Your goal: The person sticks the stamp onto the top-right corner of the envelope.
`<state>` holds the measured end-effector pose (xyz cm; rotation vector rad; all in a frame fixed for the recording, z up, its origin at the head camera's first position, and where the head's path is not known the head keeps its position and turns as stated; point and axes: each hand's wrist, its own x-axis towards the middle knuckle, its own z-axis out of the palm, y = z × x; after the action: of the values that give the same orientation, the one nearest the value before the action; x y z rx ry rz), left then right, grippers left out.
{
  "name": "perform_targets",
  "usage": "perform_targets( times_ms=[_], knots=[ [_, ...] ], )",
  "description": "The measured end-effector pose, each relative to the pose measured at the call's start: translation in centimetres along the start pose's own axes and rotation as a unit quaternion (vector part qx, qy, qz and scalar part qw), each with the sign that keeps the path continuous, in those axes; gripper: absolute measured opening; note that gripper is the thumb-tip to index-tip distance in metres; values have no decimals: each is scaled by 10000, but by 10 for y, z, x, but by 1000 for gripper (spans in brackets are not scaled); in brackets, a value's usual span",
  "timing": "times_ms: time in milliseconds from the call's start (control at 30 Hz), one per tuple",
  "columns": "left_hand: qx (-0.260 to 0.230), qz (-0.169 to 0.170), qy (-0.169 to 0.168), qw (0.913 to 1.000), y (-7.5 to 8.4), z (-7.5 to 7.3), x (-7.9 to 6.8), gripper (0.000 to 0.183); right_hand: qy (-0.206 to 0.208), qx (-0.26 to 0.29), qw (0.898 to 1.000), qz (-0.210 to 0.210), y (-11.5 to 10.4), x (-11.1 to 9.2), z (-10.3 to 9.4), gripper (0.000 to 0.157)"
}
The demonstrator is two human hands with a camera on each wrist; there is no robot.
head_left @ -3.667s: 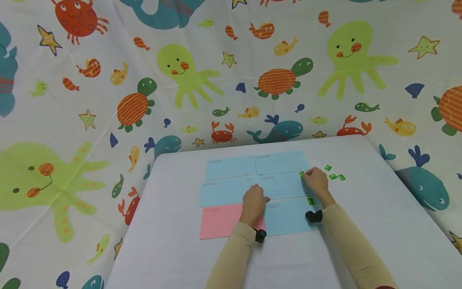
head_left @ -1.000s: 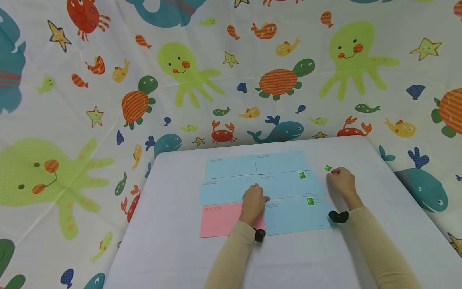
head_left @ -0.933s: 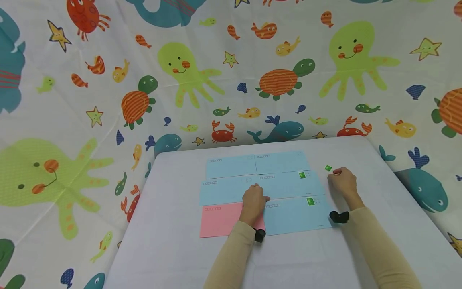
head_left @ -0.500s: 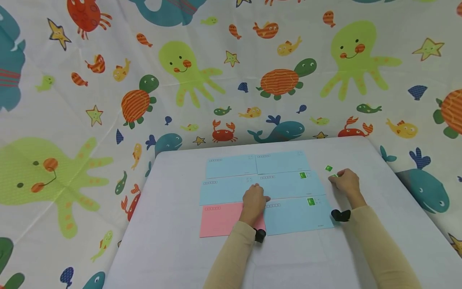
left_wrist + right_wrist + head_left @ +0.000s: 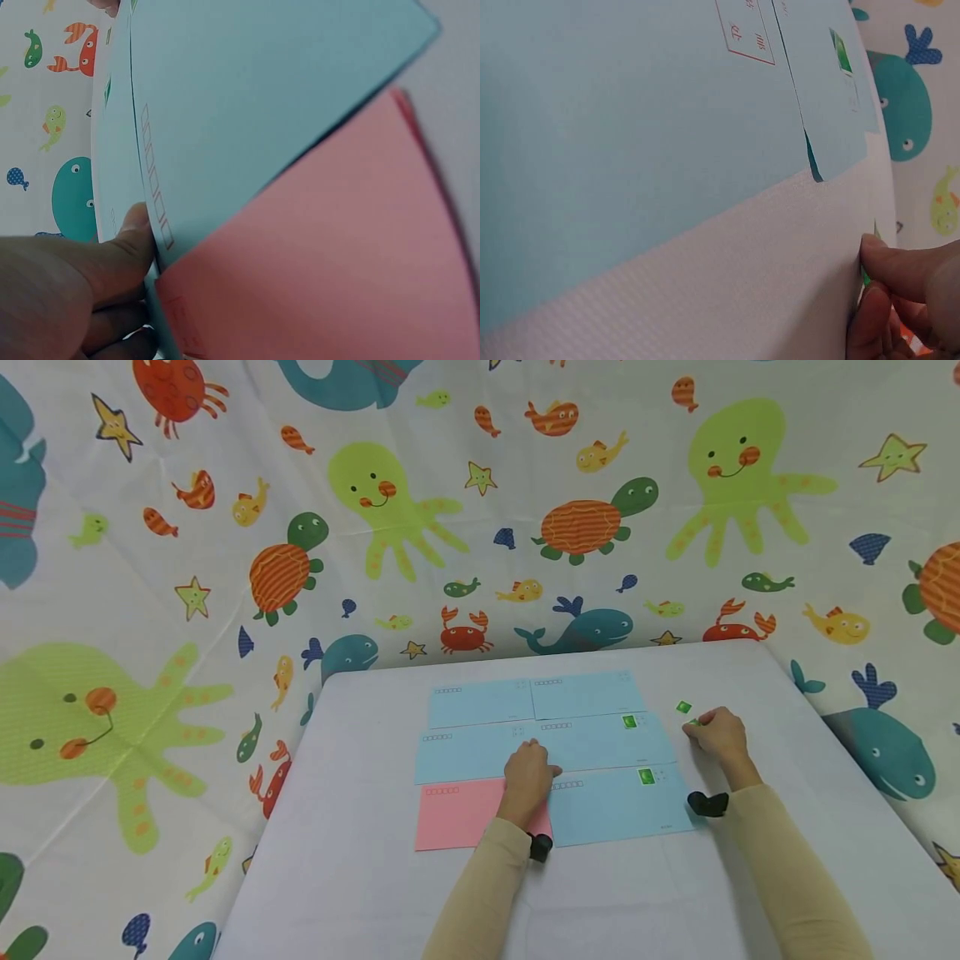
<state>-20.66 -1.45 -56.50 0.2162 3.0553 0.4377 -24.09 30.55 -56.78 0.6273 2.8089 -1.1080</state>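
My left hand rests over the place where the pink envelope meets the blue envelopes, its thumb out to the right. In the left wrist view, the thumb lies at a blue envelope's edge beside the printed boxes. To the right of the envelopes, my right hand pinches a small green stamp between thumb and finger, low over the table. The middle-right blue envelope and the front-right one each bear a green stamp near the upper right corner.
Another loose green stamp lies just beyond the right fingertips. Two further blue envelopes, back left and back right, fill the far row. The white table ends at a curtain printed with sea animals.
Since the oldest frame, my right hand has left the middle-right envelope, where a stamp now shows, and moved right to the loose stamps. The left hand has stayed in place.
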Motion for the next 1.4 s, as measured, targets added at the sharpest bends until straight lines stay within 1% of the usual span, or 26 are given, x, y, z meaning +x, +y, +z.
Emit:
perform_targets(
  times_ms=[167,400,533,700,800,867,1000,1100,1200,1300,1400],
  knots=[
    [34,33,-19,10000,2,-3,0,49,-5,60,10000,29,1,1,-1,40],
    [300,116,-50,9995,1,-5,-1,51,-81,140,9999,8,5,2,1,41],
    [221,256,-49,9994,0,-4,-3,44,-97,155,9998,78,8,2,3,41],
    [46,360,111,9993,-3,-1,-5,33,-92,179,9998,69,12,0,4,41],
    [-195,417,211,9987,-5,0,-5,27,-62,173,9998,8,13,-2,4,41],
    [-402,482,241,9977,-7,-1,-5,27,-59,176,9998,-16,13,-2,4,41],
    [-850,564,293,9943,-11,-4,-8,35,-64,160,9998,-66,13,-4,4,41],
    [-1118,593,446,9910,-17,-8,-10,40,-67,162,9998,-118,12,-4,4,41],
    [-1259,573,649,9883,-26,-15,-11,40,-81,185,9997,-138,12,-4,3,41],
    [-1329,427,870,9864,-38,-21,-11,40,-65,186,9997,-160,11,-4,2,41],
    [-1322,200,1139,9845,-54,-28,-11,40,-69,198,9997,-153,10,-5,1,41]
  ],
)
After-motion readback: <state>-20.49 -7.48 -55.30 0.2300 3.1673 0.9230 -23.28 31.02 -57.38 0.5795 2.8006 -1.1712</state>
